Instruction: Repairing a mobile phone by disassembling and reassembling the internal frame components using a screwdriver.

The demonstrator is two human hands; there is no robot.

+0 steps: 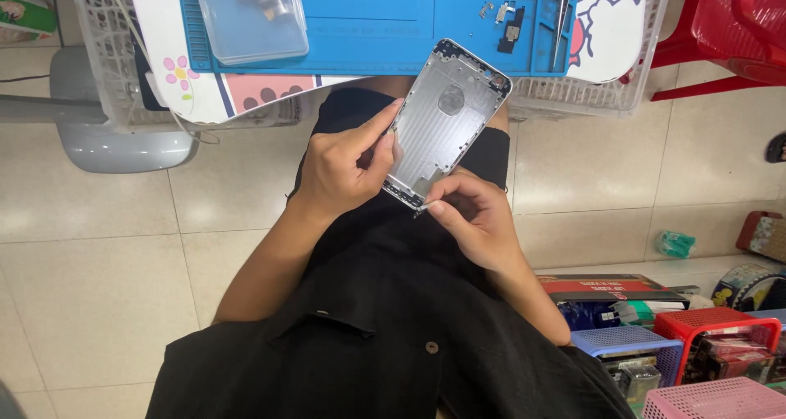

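Two hands: both closed on items
Left hand [340,169]: grips phone housing [446,120]
Right hand [475,218]: pinches small tool [422,210] at the housing's lower edge
Blue mat [385,26]: beyond housing

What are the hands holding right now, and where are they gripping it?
The left hand grips the grey phone housing by its left edge; the right hand pinches a thin tool at its bottom corner.

Phone-repair workshop: blue repair mat [385,26] with tweezers [562,10], baskets of parts [712,337].
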